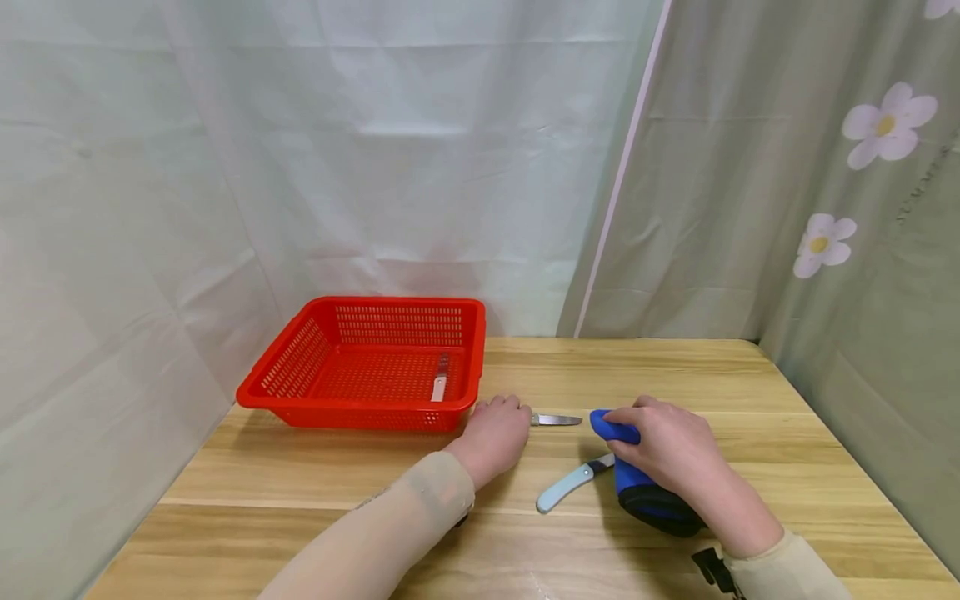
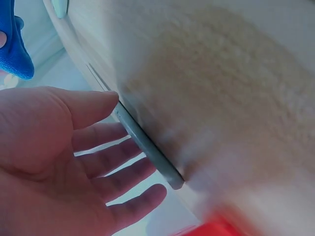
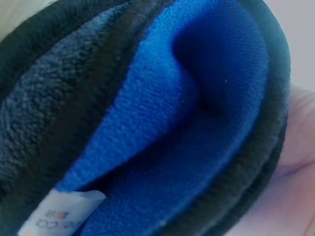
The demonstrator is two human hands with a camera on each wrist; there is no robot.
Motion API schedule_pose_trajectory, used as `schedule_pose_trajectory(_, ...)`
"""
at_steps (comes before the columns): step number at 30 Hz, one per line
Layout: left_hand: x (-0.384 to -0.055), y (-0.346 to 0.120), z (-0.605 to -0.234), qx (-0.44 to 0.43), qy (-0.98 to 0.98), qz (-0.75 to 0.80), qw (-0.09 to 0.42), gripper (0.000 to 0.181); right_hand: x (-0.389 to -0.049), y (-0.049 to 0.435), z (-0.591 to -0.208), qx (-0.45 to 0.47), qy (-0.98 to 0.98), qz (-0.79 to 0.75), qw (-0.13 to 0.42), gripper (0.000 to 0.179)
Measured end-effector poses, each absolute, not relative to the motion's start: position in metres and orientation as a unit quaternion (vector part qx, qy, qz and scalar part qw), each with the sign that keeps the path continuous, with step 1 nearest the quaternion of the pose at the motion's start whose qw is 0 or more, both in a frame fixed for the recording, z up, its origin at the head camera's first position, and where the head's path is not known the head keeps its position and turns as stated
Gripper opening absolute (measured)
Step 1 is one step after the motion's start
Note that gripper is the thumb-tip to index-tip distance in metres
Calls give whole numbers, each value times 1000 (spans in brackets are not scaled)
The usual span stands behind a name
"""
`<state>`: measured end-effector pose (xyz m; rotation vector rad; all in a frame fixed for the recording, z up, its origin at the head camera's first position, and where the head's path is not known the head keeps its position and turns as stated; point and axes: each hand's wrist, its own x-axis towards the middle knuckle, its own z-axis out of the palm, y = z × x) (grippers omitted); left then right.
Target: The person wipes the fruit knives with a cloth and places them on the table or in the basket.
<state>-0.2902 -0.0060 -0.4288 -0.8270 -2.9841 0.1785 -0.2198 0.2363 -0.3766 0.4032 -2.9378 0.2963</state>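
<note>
My left hand (image 1: 495,435) is at a folding knife (image 1: 557,420) beside the basket, its blade pointing right. In the left wrist view, thumb and fingers hold the knife's grey handle (image 2: 147,142) from either side, close over the tabletop. My right hand (image 1: 670,442) grips a blue cloth piece with black edging (image 1: 632,473), pinching its upper end. The right wrist view looks into its hollow blue inside (image 3: 221,142), with a white label (image 3: 61,214) at the rim. Between the hands lies a second folding knife (image 1: 566,488) with a light blue handle; the cloth hides its blade tip.
A red plastic basket (image 1: 360,406) with slotted walls stands at the back left. Inside it lies another knife (image 1: 439,385) with a pale handle. Curtains (image 1: 420,167) hang behind and beside the wooden table (image 1: 780,467).
</note>
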Motion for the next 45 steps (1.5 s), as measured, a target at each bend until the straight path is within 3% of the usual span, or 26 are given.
schedule_pose_trajectory(8, -293, -2, -429, -259, -963, 59, 41, 13, -219, 237, -378, 130, -984, 96, 74, 35)
schedule_pose_trajectory(17, -291, 1, -428, -250, -966, 60, 30, 9, -218, 238, -379, 129, -984, 99, 74, 36)
schedule_pose_trajectory(34, -269, -10, -412, -272, -961, -40, 23, 19, -215, 239, -375, 118, -983, 107, 89, 39)
schedule_pose_trajectory(45, -246, -26, -398, -306, -946, -54, 89, 13, -211, 235, -366, 132, -976, 119, 125, 38)
